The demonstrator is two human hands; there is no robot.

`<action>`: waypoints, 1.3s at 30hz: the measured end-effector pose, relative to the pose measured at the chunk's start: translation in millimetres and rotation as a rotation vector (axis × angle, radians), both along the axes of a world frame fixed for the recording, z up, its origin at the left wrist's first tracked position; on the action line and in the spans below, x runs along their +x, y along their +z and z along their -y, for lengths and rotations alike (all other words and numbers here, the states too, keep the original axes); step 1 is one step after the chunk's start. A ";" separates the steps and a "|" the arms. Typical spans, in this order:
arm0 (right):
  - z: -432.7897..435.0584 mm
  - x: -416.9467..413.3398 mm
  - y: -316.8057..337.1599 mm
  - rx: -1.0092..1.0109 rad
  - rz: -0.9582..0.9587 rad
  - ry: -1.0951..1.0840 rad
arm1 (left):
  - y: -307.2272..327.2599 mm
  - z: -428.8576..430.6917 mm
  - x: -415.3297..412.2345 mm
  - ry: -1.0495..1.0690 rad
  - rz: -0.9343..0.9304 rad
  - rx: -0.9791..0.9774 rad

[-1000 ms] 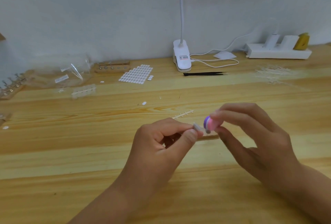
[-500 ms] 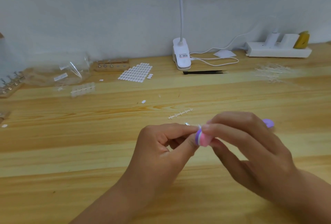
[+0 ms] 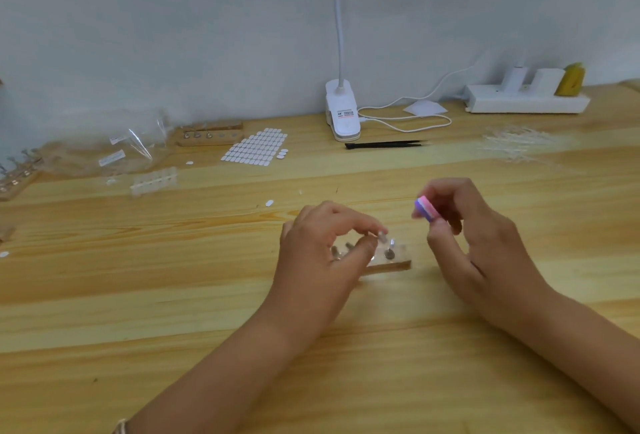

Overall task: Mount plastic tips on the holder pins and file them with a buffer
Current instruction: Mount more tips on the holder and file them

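Observation:
A small wooden holder block (image 3: 394, 263) with metal pins lies on the table in front of me. My left hand (image 3: 322, 253) hovers over it, thumb and forefinger pinching a clear plastic tip (image 3: 382, 236) right above the block, beside a pin (image 3: 389, 252) near the right end. My palm hides the block's left part. My right hand (image 3: 474, 236) is to the right and slightly higher, holding a pink and purple buffer (image 3: 426, 209) between its fingers, clear of the tip.
At the back stand a clip lamp (image 3: 342, 114), black tweezers (image 3: 384, 145), a sheet of white adhesive tabs (image 3: 256, 149), a second wooden holder (image 3: 209, 137), plastic bags (image 3: 114, 153), a strip of clear tips (image 3: 154, 181), a power strip (image 3: 526, 101) and a heap of clear sprues (image 3: 516, 142).
The buffer was rubbing against the tip held up between both hands. Now my left hand has lowered the tip to the holder block and my right hand has drawn the buffer away to the right.

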State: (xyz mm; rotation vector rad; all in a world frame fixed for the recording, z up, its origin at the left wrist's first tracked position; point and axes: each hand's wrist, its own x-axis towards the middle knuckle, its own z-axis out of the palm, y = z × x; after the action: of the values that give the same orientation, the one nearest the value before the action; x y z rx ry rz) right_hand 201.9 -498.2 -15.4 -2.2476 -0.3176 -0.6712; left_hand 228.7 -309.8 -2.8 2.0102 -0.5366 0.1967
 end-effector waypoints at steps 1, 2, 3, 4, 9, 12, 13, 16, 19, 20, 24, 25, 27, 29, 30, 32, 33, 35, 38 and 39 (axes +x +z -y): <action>-0.3 -1.7 1.7 0.004 -0.034 0.024 | -2.2 1.5 0.2 -0.001 -0.001 0.020; -0.7 -3.0 3.1 -0.001 -0.061 0.043 | -4.0 2.3 0.4 0.002 0.007 0.040; -1.6 -3.9 4.0 -0.017 -0.084 0.056 | -5.6 2.4 0.9 0.010 0.027 0.068; -2.8 -4.3 4.4 -0.034 -0.105 0.062 | -7.0 2.3 1.4 0.018 0.057 0.105; -5.0 -0.9 3.3 -0.083 -0.183 0.073 | -9.0 2.7 -0.7 0.071 0.233 0.318; 1.1 3.1 4.9 -0.009 -0.164 0.020 | -4.8 5.4 -10.4 0.003 0.536 0.368; 3.6 4.5 5.7 0.038 -0.156 -0.002 | -3.9 8.2 -15.2 -0.094 0.634 0.384; 8.7 7.2 7.3 0.155 -0.151 -0.052 | -0.7 18.8 -26.6 -0.373 0.773 0.656; 9.2 6.8 6.8 0.193 -0.155 -0.062 | 3.0 27.7 -29.5 -0.463 0.756 1.009; 9.2 6.6 6.2 0.187 -0.158 -0.060 | 4.8 28.6 -28.7 -0.453 0.768 1.035; 9.4 7.1 5.7 0.182 -0.157 -0.047 | 7.9 23.9 -19.5 -0.411 0.643 0.606; 9.3 7.1 5.4 0.182 -0.158 -0.045 | 7.6 20.5 -14.8 -0.371 0.529 0.421; 8.8 6.4 4.6 0.174 -0.171 -0.034 | 9.2 12.9 -3.6 -0.225 0.361 0.148; 6.8 5.1 3.9 0.159 -0.190 -0.002 | 8.5 5.7 7.2 -0.104 0.264 0.058; 5.5 4.5 3.7 0.147 -0.197 0.010 | 7.7 3.0 11.1 -0.073 0.223 0.050; 2.7 3.2 2.6 0.119 -0.205 0.019 | 4.5 0.6 15.0 -0.056 0.147 0.053; 1.4 2.5 1.6 0.104 -0.206 0.027 | 2.2 0.6 15.7 -0.060 0.107 0.057; -0.6 1.7 -0.9 0.066 -0.204 0.062 | -2.2 1.9 16.2 -0.076 0.034 0.064; -1.5 2.1 -4.2 -0.027 -0.180 0.089 | -5.0 3.5 15.6 -0.097 -0.028 0.062; -1.2 2.8 -5.0 -0.051 -0.166 0.087 | -5.1 3.2 15.5 -0.104 -0.030 0.066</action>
State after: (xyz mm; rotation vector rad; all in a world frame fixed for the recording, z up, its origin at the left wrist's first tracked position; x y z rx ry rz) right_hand 204.7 -497.0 -20.4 -2.3060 -0.3504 -0.4322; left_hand 244.3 -313.1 -7.9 2.0399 -0.6342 0.0859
